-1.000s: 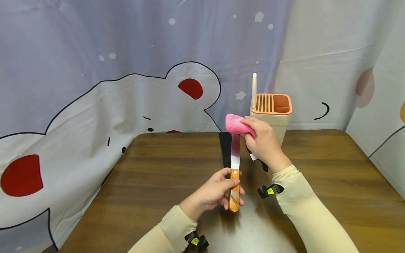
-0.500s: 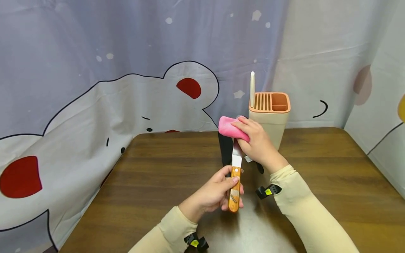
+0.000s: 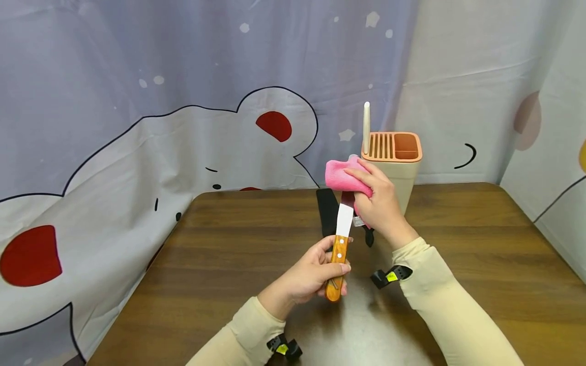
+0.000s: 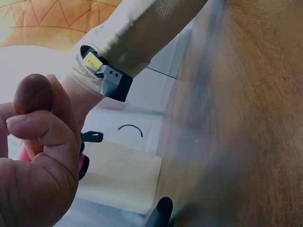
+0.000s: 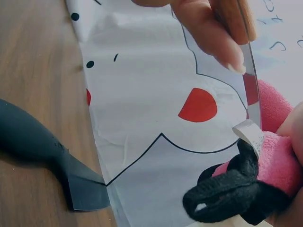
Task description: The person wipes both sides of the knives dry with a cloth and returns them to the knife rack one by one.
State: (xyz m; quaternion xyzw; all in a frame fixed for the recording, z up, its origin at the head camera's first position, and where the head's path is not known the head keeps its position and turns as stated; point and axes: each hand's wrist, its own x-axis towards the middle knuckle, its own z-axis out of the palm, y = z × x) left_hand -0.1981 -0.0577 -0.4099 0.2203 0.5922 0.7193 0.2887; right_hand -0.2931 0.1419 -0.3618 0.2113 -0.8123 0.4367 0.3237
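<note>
My left hand (image 3: 311, 272) grips the wooden handle (image 3: 338, 264) of an icing spatula, thumb laid across it. The spatula's metal blade (image 3: 345, 218) points up and slightly right, held above the table. My right hand (image 3: 382, 201) pinches a folded pink cloth (image 3: 343, 175) around the upper blade; the rounded tip shows just above it. A black loop (image 5: 222, 196) and a white tag (image 5: 248, 135) hang from the cloth in the right wrist view. In the left wrist view the handle's butt (image 4: 33, 94) sticks out of the left hand (image 4: 38, 175).
Behind the right hand stands a cream knife block (image 3: 405, 178) with a slotted orange top; a white handle (image 3: 367, 127) rises from it. A black flat-bladed tool (image 3: 327, 211) lies on the wooden table (image 3: 242, 244) behind the spatula. A printed curtain (image 3: 183, 66) hangs at the back.
The spatula has tilted, its blade leaning further right. Over the last half second the right hand and the cloth have moved up and right along the blade.
</note>
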